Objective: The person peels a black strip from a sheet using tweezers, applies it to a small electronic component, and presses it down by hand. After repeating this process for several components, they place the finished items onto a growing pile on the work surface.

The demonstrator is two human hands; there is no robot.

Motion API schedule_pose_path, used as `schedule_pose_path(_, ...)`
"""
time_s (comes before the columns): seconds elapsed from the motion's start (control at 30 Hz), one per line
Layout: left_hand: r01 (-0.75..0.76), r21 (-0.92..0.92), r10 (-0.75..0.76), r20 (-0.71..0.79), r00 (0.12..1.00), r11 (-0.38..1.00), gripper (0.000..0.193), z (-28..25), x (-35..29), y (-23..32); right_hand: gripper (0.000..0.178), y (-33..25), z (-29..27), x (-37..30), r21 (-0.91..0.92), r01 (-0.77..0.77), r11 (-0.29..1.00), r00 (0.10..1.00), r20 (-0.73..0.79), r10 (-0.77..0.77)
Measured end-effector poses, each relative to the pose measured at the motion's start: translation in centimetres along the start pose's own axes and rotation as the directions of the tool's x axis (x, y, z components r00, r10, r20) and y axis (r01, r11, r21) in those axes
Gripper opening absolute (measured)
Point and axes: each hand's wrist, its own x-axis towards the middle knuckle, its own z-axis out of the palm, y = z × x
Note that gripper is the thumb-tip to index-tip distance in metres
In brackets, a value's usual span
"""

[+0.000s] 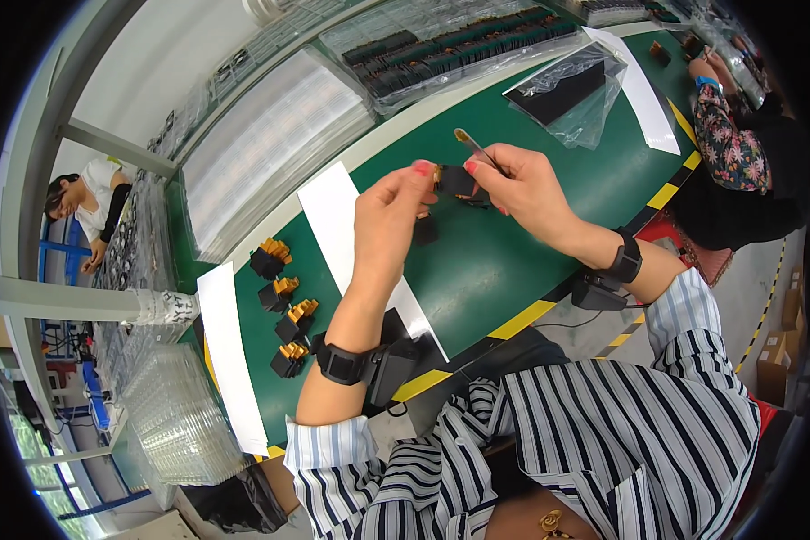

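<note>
Over the green work mat [549, 211], my left hand [389, 220] pinches a small black square part [456, 181] with an amber tab, perhaps a flex circuit. My right hand [533, 189] is closed round a slim metal tool [477, 149], which looks like tweezers; its far end shows an amber spot. The right fingers are beside the black part; whether they touch it is unclear. Below the left fingertips a second small dark piece [425, 230] shows, partly hidden. Left of my left forearm, several stacks of black parts with amber tabs [286, 291] lie in a row.
White strips [331, 209] cross the mat. A black sheet in clear plastic [562, 90] lies farther right. Trays of dark parts [459, 54] and stacked clear trays [274, 135] line the far side. Yellow-black tape [522, 319] marks the near edge. Other people sit right [733, 148] and far left [94, 202].
</note>
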Motion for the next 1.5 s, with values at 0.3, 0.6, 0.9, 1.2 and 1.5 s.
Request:
schedule_pose_path(0.3, 0.02, 0.018, -0.02, 0.038, 0.999, 1.0, 0.018, 0.3, -0.4, -0.2, 0.02, -0.1, 0.3, -0.4, -0.019, -0.026, 0.999, 1.0, 0.009, 0.027)
schedule_pose_path(0.6, 0.144, -0.081, -0.137, 0.096, 0.986, 0.986, 0.017, 0.1, -0.6, -0.3, 0.021, 0.7, 0.2, -0.6, -0.048, 0.013, 0.999, 1.0, 0.016, -0.012)
schedule_pose_path(0.9, -0.53, 0.766, 0.523, 0.303, 0.796, 0.364, 0.021, -4.0, -1.2, -2.6, 0.016, 1.1, 0.7, -0.6, -0.325, 0.254, 0.911, 0.962, -0.009, -0.271)
schedule_pose_path(1.2, -0.34, 0.898, 0.203, 0.291, 0.935, 0.279, 0.013, -3.7, -3.7, -2.4, 0.011, 1.8, 1.9, -0.4, -0.653, 0.595, 0.468, 0.748, 0.237, -0.621)
schedule_pose_path(1.5, -0.185, 0.941, 0.307, 0.094, 0.947, 0.284, 0.009, -6.5, -4.1, -1.3, 0.006, 1.5, 1.0, -1.3, -0.441, 0.059, 0.895, 0.942, 0.322, 0.097)
